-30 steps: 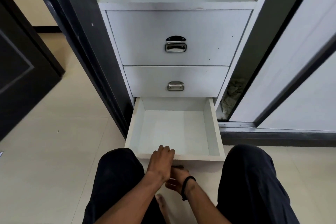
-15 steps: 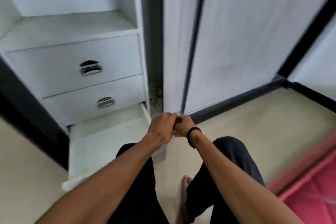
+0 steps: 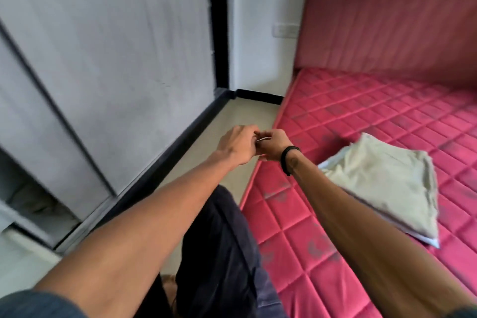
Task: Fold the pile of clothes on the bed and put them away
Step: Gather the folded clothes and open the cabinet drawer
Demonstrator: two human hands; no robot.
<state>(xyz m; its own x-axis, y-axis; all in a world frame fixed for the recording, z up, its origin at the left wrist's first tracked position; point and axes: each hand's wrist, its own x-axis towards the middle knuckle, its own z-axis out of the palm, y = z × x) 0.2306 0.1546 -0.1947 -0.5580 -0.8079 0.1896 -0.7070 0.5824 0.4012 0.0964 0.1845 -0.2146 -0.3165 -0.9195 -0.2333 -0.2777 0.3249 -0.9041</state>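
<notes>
Meanwhile, a person's left hand (image 3: 238,146) and right hand (image 3: 273,144) are meeting in front of the body, fingers curled and touching; something small and pale is showing between them, but whether either hand is gripping it cannot be told through the blur. Just right of the right hand, a folded cream garment (image 3: 384,183) is lying on the red quilted mattress (image 3: 361,116). Left of the hands, the grey sliding wardrobe door (image 3: 116,59) is standing beside the floor.

A grey sliding door (image 3: 108,59) is seen on the left. A white wall plate (image 3: 286,30) is fixed beside the red headboard (image 3: 392,23). Pale floor (image 3: 232,121) is seen between.
</notes>
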